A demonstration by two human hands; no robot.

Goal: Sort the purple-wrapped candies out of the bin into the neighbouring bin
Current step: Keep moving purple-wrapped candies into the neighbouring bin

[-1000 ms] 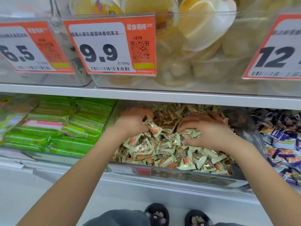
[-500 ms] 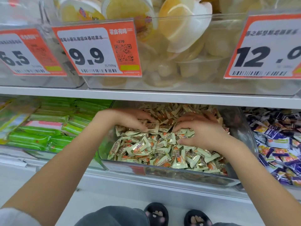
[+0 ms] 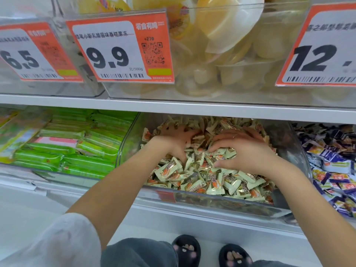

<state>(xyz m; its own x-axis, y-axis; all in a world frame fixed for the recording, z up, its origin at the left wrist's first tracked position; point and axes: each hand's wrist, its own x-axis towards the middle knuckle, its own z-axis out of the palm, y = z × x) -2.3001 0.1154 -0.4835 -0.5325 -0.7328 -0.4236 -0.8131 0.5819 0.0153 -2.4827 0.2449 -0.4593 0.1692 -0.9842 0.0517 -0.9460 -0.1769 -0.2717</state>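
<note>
Digging is the step right now — both hands are down in the middle bin (image 3: 131, 135), the clear one full of cream candies (image 3: 212, 182), hunting for purple ones. No purple wrapper shows in the pile yet.

On the left side of the middle bin, the left hand (image 3: 173, 141) lies across the candies with its fingers pushed in among them. I cannot tell if it holds anything, because the wrappers hide the tips.

Toward the right side of the middle bin, the right hand (image 3: 242, 151) rests on the heap, fingers bent like a claw and raking the candies. Whether it has pinched one, I cannot tell.

Just right of the middle bin is the neighbouring bin (image 3: 331, 166), full of purple-wrapped candies (image 3: 327, 151). I think the next move is to spread the heap more — then pinch any purple one and carry it right.
</note>
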